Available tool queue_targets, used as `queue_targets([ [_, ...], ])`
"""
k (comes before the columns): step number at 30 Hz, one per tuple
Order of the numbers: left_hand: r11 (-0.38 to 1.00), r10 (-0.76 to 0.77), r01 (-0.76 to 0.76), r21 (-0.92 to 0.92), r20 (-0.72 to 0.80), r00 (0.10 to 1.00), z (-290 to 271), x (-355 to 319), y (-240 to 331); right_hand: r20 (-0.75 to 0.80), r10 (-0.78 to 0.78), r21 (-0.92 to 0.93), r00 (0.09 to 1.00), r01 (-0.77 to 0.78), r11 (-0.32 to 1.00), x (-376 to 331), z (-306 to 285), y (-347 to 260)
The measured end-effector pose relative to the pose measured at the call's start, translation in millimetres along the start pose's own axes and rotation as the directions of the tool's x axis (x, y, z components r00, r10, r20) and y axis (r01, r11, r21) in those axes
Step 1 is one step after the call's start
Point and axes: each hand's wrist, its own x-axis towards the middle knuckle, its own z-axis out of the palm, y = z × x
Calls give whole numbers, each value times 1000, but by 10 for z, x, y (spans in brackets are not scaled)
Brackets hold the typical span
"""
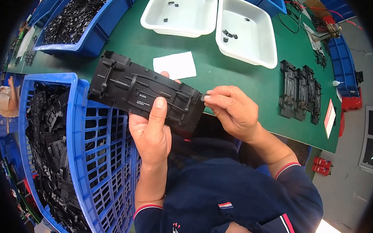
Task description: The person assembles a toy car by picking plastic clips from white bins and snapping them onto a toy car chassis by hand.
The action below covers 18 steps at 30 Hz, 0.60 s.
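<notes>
My left hand (150, 137) grips a long black plastic chassis (118, 73), like the underside of a toy car, with the thumb on its face and fingertips behind the far edge. The chassis is held tilted above the table's near side, its right end lower. At that end my right hand (238, 114) pinches a small black piece (202, 97) between thumb and fingertips, against the chassis edge. The fingers partly hide this piece. Similar small black pieces lie in the left white tub (182, 30) and the right white tub (250, 57).
A blue crate (73, 134) full of black plastic parts stands at the left. Behind it is a blue bin (73, 47) of small black parts. A white paper (184, 63) lies on the green table (230, 79). Several black chassis (291, 91) sit at the right.
</notes>
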Motion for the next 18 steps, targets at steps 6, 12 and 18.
queue_targets([
  [6, 996, 88, -90, 26, 40, 995, 25, -34, 12, -21, -17, -34, 1000, 16, 999, 22, 23, -19],
  [12, 992, 116, -119, 43, 72, 991, 33, -66, 22, 5, -27, -44, 1000, 27, 999, 45, 10, -39],
  [18, 986, 137, -146, 83, 106, 985, 40, -90, 4, 28, -31, -74, 999, 33, 997, 47, 6, -33],
])
